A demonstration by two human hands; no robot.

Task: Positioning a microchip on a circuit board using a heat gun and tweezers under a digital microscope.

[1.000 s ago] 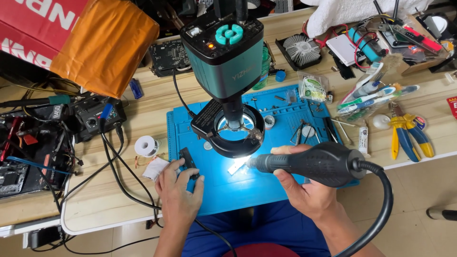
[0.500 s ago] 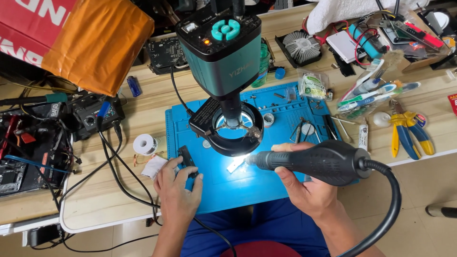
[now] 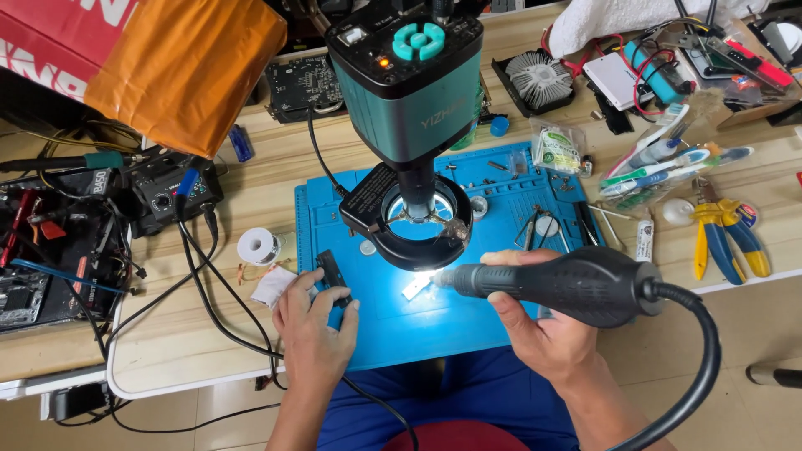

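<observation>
Fingers of the right hand [image 3: 543,330] are wrapped around a hot-air handpiece [image 3: 568,284], nozzle aimed at the lit chip [image 3: 415,288]; left hand [image 3: 313,330] fingers are pressed on a small black tool [image 3: 332,276], steadying it on the blue mat [image 3: 393,326].

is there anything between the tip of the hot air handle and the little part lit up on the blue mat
Nothing visible does. The right hand holds the black hot air handle, its nozzle aimed at the small bright part on the blue mat, with only bare mat between. The microscope ring light hangs above, not in the path. The left hand stays off to the side.
</observation>
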